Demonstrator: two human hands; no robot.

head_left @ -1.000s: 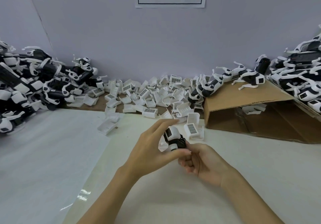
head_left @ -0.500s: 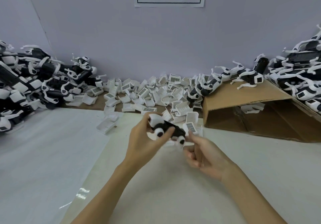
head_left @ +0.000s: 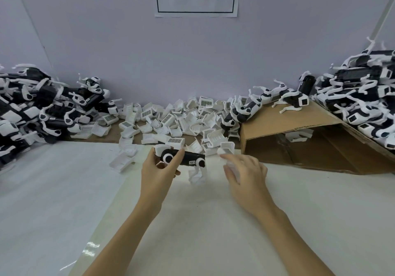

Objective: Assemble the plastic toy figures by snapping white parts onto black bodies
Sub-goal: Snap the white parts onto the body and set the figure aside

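Note:
My left hand (head_left: 157,174) grips a black toy body (head_left: 189,160) by its front end, thumb and fingers curled round it. The body lies level above the table, with two white round joints on its side and white legs (head_left: 196,176) hanging below its rear. My right hand (head_left: 245,174) is off the toy, just to its right, and looks blurred. Its fingers stretch toward a loose white part (head_left: 227,148) at the near edge of the white parts pile (head_left: 181,118). I cannot make out anything held in it.
Heaps of assembled black-and-white figures rise at the left (head_left: 36,115) and at the far right (head_left: 363,98). A tipped cardboard box (head_left: 299,123) lies at the right, with several figures on it. One stray white part (head_left: 123,161) sits left of my hands.
My right hand has let go of the toy and moved right, toward the white parts. My left hand has turned the body level and lifted it slightly.

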